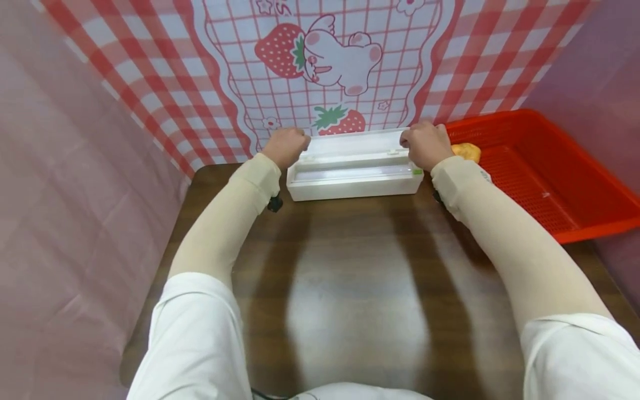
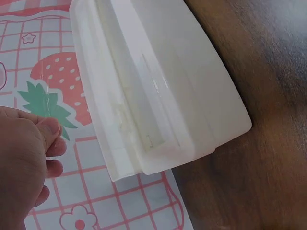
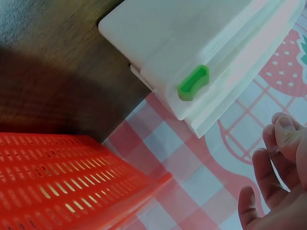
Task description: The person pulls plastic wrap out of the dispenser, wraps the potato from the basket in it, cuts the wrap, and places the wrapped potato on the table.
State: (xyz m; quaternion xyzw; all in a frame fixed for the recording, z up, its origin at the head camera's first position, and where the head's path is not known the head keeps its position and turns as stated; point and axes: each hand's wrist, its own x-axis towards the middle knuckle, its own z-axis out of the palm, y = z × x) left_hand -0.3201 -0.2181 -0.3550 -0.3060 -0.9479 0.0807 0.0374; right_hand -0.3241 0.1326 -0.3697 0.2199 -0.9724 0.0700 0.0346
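Observation:
A white plastic-wrap dispenser [image 1: 355,189] stands on the table against the patterned cloth, its long lid [image 1: 350,143] raised. Inside lies a shiny clear roll [image 1: 350,173]. A green slider [image 3: 194,82] shows at its right end. My left hand [image 1: 285,147] is at the dispenser's left end, thumb and index finger pinched together. Faint clear plastic wrap [image 2: 47,91] runs up from those fingertips in the left wrist view. At the right end, my right hand [image 1: 427,145] pinches thumb against index finger, with a small clear glint at the fingers in the right wrist view.
A red perforated basket [image 1: 530,183] stands right of the dispenser, close beside my right forearm. A yellowish rounded item [image 1: 466,151] lies at the basket's left side. Behind, a red-and-white checked cloth [image 1: 145,72] rises with strawberry prints. The brown table [image 1: 350,289] extends toward my body.

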